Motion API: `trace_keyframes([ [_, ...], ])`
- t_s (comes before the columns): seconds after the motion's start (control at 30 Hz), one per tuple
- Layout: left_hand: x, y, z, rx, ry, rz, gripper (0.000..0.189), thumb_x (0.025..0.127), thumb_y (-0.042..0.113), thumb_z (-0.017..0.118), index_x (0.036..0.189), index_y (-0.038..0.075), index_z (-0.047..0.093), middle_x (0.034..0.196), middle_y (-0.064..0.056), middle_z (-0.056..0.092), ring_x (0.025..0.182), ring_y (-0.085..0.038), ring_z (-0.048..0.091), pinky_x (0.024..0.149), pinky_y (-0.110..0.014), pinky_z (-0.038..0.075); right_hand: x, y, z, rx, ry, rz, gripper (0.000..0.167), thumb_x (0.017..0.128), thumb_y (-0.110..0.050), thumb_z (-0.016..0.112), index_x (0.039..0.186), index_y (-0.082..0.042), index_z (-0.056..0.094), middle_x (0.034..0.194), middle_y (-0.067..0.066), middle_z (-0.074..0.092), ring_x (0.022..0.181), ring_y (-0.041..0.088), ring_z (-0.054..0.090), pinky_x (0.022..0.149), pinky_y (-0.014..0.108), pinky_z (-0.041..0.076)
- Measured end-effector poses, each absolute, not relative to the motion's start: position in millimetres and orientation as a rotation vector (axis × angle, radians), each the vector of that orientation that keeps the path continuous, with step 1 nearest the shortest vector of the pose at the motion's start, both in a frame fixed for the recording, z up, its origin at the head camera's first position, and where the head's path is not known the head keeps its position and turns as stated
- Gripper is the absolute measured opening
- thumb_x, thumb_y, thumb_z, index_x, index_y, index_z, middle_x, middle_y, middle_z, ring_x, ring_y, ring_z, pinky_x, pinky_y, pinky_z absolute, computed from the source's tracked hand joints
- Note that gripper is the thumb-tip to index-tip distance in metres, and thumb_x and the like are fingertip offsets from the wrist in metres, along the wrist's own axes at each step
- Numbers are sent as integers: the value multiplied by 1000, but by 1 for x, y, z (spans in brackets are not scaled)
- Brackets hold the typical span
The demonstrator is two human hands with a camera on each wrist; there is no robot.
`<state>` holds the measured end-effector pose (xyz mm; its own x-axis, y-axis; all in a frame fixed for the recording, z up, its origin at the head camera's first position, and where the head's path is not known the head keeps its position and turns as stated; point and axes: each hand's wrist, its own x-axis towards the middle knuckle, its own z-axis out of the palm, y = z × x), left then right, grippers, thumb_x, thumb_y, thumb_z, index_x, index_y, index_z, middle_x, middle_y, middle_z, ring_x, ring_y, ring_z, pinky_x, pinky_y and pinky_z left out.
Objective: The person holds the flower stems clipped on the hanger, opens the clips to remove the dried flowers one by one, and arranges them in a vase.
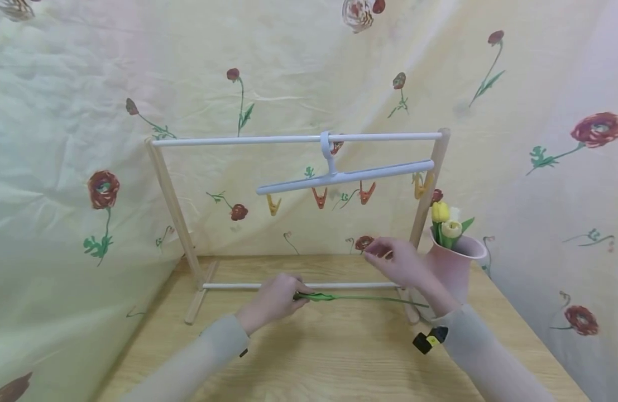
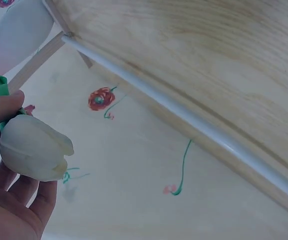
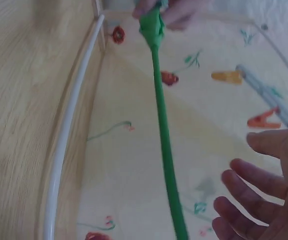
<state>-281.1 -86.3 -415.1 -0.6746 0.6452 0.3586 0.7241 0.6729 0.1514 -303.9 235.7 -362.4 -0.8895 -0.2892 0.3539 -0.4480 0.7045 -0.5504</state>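
Note:
My left hand point(image 1: 274, 300) pinches a white artificial tulip point(image 2: 34, 147) at the green base just below its bloom. In the head view the bloom is hidden by that hand, and the long green stem point(image 1: 369, 297) runs level to the right. My right hand point(image 3: 263, 185) holds nothing; its fingers are loosely curled, above the stem's far end and below the hanger. Up on the rack hangs a light blue hanger point(image 1: 298, 183), tilted with its right end higher. Along it are yellow clips point(image 1: 273, 206) at the ends and orange clips point(image 1: 319, 199) between them.
A wooden rack with a white top bar point(image 1: 238, 140) and a white lower bar point(image 1: 230, 286) stands on the wooden table point(image 1: 329, 352). By its right post is a pink vase point(image 1: 448, 273) holding yellow and white tulips point(image 1: 441, 212). Flowered cloth point(image 1: 298, 67) hangs behind.

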Motion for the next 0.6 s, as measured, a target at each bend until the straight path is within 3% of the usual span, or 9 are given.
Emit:
trace_keyframes([
  [0.2,-287,-87,-411,-1098,-2578,-404,19,89,21,88,108,17,86,88,1,75,60,2,43,49,-10,36,-283,211,-357,972,-2667,672,19,98,-19,77,116,-12,79,110,2,80,97,18,71,83,37,61],
  [0.43,-290,-85,-403,-1107,-2591,-464,20,91,21,87,111,18,85,87,1,73,60,1,42,48,-12,37,-269,186,-360,1066,-2612,449,17,91,-11,84,108,-11,82,103,1,80,84,11,70,70,22,57],
  [0.6,-291,-82,-395,-1130,-2568,-471,20,91,20,86,111,17,85,92,0,77,61,1,46,50,-13,39,-269,181,-364,1105,-2544,470,15,87,-1,84,101,-7,82,96,4,78,78,11,70,65,19,57],
])
